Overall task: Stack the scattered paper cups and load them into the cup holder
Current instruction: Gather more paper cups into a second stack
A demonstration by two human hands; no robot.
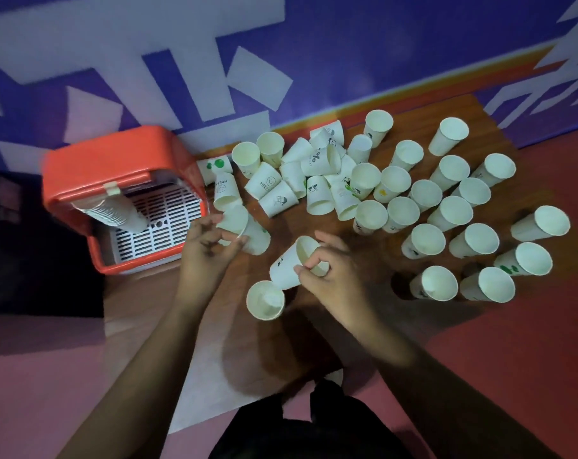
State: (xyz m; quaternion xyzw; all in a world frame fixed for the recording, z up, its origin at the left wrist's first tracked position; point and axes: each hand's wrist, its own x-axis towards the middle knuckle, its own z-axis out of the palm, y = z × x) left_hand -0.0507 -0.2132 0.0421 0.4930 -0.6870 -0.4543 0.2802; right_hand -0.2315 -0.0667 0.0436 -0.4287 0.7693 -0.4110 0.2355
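Pinching a tilted paper cup (289,268) by its rim, our right hand (330,276) is holding it just beyond an upright cup (266,299). Our left hand (208,248) is gripping another cup (252,235) beside the red cup holder (82,167), where a stack (115,215) is lying; scattered cups (423,240) are standing beyond.

Both my bare forearms reach forward from the lower edge, angled toward each other. My left hand (211,250) curls its fingers round a paper cup (252,235). My right hand (335,276) pinches a second paper cup (286,268) at the rim, thumb against forefinger.
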